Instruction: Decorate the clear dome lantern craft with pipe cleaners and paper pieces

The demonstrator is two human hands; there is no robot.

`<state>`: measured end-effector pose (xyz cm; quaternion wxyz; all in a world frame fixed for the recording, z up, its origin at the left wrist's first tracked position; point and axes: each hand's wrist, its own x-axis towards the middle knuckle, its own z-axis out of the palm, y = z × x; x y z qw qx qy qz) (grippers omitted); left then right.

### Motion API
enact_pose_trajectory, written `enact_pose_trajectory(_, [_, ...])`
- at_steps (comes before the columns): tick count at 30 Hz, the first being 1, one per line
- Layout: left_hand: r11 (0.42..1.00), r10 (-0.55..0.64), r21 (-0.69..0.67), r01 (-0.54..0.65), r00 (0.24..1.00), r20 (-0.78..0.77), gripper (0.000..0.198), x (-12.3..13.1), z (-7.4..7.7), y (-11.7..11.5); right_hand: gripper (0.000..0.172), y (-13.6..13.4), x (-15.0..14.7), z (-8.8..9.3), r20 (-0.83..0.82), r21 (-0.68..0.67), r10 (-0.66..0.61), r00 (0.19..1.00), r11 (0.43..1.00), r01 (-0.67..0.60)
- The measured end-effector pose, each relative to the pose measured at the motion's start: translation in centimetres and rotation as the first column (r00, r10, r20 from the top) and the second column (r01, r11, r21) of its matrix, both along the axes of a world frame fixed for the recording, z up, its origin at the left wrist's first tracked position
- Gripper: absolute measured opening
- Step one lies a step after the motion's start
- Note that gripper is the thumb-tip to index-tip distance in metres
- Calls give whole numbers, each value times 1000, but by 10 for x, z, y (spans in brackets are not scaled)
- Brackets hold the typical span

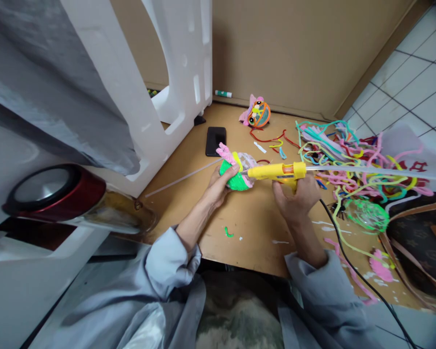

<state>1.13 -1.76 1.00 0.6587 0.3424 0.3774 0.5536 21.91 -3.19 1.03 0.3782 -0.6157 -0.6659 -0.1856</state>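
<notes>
My left hand (220, 183) is closed around a small pipe-cleaner craft (235, 180), green on its near side with yellow and pink parts and a clear, whitish section. In my right hand (298, 196) is a yellow hot glue gun (276, 171), pointed left, its nozzle at the clear section of the craft. A long translucent glue stick (349, 169) sticks out of the gun's back end. The gun's black cord (343, 247) runs down to the right.
A finished-looking pipe-cleaner figure (257, 112), a black phone (215, 140) and a glue stick (183, 178) lie on the table (189, 228). Tangled pipe cleaners (349, 150), a green-netted clear ball (370, 214) and a brown bag (421, 242) crowd the right. A jug blender (58, 194) stands left.
</notes>
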Motion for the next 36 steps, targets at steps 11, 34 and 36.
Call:
enact_pose_trajectory(11, [1000, 5, 5, -5, 1000, 12, 68, 0, -5, 3, 33, 1, 2, -2, 13, 43, -27, 1000, 999, 26])
enact_pose_trajectory(34, [996, 7, 84, -9, 999, 34, 68, 2, 2, 1, 26, 0, 4, -1, 70, 81, -6, 998, 997, 0])
enact_pose_trajectory(36, [996, 10, 91, -13, 999, 36, 68, 2, 4, 0, 25, 1, 5, -2, 97, 131, -18, 995, 991, 5])
